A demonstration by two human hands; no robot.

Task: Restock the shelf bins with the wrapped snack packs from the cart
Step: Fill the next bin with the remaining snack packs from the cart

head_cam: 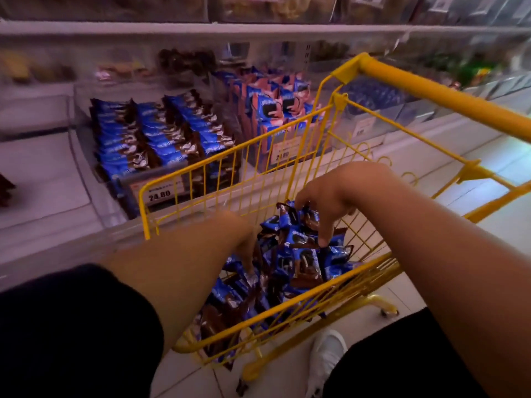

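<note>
Down inside the yellow cart (290, 156), both hands are among the loose blue-and-brown snack packs (301, 262) heaped on its floor. The right hand (330, 196) has its fingers curled down over the top of the heap, its grip clamped on a small bunch of packs. The left hand (244, 242) reaches deeper near the cart's left side; its fingertips are buried among wrappers, so I cannot tell whether its grip has closed on anything. Beyond the cart's far rim, the shelf bin (161, 139) of matching packs stands in neat rows and looks nearly full. The likely trouble: slick wrappers held only at their edges may slip out during the lift over the wire rim. Packs pushed into so full a bin could topple the rows or spill into the pink-pack bin (273, 104) beside it.
</note>
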